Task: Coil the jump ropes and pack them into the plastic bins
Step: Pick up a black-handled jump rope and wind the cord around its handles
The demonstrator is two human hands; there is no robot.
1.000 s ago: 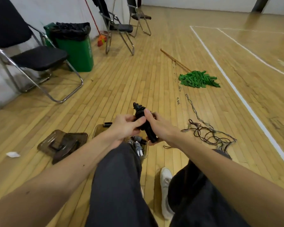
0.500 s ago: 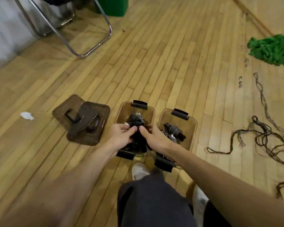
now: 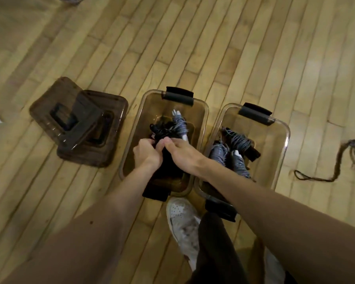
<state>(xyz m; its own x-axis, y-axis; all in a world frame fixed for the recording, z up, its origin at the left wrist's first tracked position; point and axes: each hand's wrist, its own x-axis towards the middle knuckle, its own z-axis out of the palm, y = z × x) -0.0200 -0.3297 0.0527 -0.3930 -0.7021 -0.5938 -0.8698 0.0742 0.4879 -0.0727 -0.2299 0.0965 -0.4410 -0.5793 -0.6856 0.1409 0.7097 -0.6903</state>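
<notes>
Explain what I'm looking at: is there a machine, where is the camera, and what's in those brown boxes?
No machine here: a person works with bare hands, and the one camera sits on their head, looking down, so both arms reach in from the bottom. On the wooden floor stand two open brown plastic bins side by side. The left hand and right hand together pinch a black coiled rope at the left bin, which also holds a grey coiled rope. The right bin holds more grey coils. The bin lids lie stacked to the left; a loose rope lies on the floor to the right.
</notes>
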